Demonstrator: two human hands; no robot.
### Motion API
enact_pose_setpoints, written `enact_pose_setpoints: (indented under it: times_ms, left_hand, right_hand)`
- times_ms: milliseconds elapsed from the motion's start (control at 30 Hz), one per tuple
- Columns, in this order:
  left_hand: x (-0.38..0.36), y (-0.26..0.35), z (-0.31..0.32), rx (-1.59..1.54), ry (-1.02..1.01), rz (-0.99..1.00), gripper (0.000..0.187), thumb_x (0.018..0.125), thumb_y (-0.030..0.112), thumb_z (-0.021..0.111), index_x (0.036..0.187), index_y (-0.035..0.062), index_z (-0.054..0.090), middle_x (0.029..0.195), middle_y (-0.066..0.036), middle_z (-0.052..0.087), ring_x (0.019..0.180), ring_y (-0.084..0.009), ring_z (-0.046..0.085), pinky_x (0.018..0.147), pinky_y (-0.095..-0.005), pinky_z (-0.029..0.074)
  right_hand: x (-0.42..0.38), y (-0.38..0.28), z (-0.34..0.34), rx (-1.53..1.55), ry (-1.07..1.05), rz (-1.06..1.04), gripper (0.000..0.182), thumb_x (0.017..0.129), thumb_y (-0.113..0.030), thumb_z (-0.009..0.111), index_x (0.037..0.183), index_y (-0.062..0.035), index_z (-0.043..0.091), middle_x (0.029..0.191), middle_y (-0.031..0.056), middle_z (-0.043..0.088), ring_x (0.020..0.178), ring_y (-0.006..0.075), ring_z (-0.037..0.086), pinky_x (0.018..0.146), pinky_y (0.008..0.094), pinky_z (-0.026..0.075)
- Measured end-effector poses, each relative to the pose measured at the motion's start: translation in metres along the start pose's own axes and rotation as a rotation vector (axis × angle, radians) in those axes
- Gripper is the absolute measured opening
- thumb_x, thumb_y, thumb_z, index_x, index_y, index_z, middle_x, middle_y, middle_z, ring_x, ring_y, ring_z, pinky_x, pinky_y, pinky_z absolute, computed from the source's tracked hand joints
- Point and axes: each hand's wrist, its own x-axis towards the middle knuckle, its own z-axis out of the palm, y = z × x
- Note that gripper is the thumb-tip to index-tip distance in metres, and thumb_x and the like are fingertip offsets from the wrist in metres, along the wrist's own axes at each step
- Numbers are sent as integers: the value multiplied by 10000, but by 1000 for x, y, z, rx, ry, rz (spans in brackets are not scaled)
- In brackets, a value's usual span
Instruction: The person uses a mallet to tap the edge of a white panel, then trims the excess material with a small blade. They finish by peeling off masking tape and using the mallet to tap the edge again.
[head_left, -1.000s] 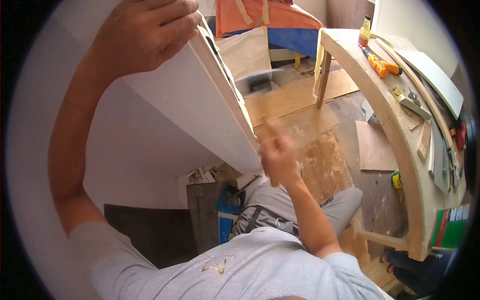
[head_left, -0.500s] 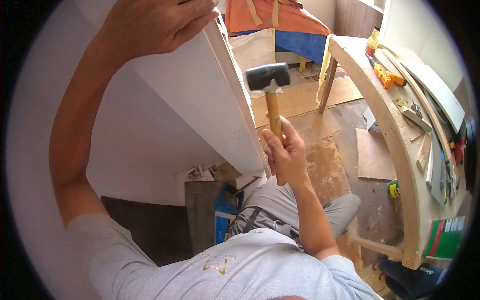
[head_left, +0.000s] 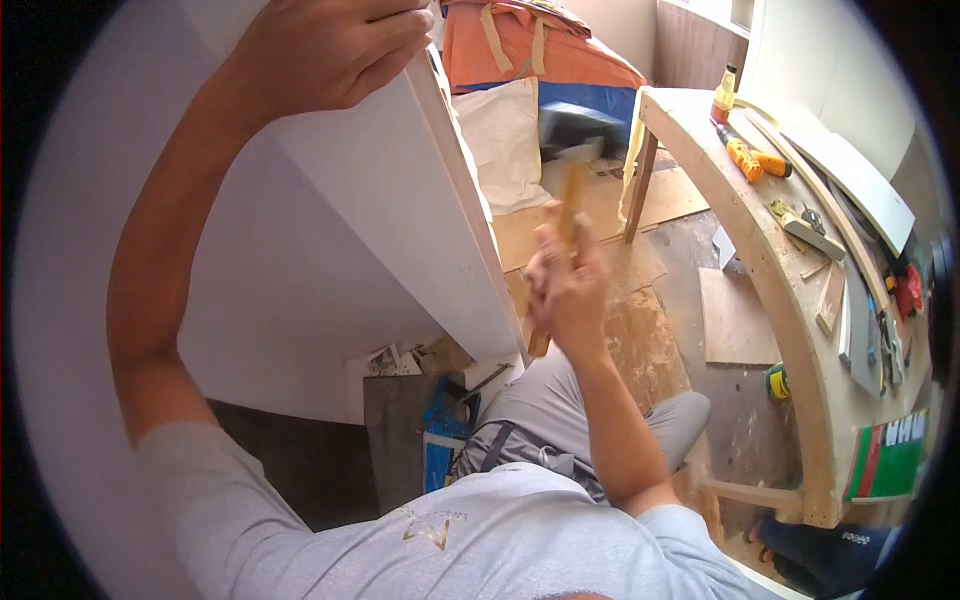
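White board (head_left: 400, 190), a tall painted panel, stands on edge at the left of the view and slants away toward the floor (head_left: 640, 330). The left hand (head_left: 325, 50) curls over its top edge, fingers clamped on the panel. The right hand (head_left: 565, 285) is closed in a firm grip around the wooden handle of a hammer (head_left: 565, 215), just beside the panel's narrow front edge; the dark hammer head is blurred, up near a white sack (head_left: 505, 140) on the floor. Whether the head touches the panel cannot be told. To the right runs a curved wooden table (head_left: 790, 290); along its far edge lie a yellow bottle (head_left: 724, 92) and an orange-handled tool (head_left: 745, 155), and a green box (head_left: 890, 455) sits at its near corner. Plywood sheets cover the floor under the hammer.
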Motion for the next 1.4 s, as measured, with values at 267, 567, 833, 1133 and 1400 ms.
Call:
enact_pose_setpoints:
  times_ms: [267,567,833,1133,1400]
  left_hand:
    - [6,-34,-21,65,-32,-58,104,931,156,738,865,94,685,900,-78,671,917,-280,658,1114,-484,487]
    - [7,-63,-29,8,43,19,99,935,156,730,869,94,687,905,-80,684,927,-289,655,1057,-468,504]
    - [17,-67,-46,81,-35,-52,30,907,104,710,898,76,704,967,-95,711,1004,-293,679,1092,-485,501]
    - [16,-75,-43,115,38,-71,42,891,110,725,910,74,715,989,-91,725,1011,-299,684,1112,-491,501]
    - [15,-75,-40,124,62,-87,63,899,136,733,897,74,718,971,-92,728,1022,-291,694,1106,-479,509]
  right_hand:
    - [-4,15,-5,-201,-199,105,378,1131,-219,644,1490,-122,578,651,-43,518,428,53,448,375,258,363]
    - [21,-31,18,152,49,-167,345,1146,-244,626,1460,-108,577,661,-32,528,416,48,446,359,256,361]
    - [20,-47,23,112,-94,-143,363,1164,-238,599,1504,-118,555,630,-37,495,405,50,418,357,254,347]
    - [42,-65,31,-154,-287,-154,367,1140,-224,639,1480,-96,586,668,-50,518,417,40,413,362,264,333]
    - [54,-60,38,-109,-299,-90,307,1125,-192,643,1405,-74,600,657,-42,514,420,34,412,363,252,333]
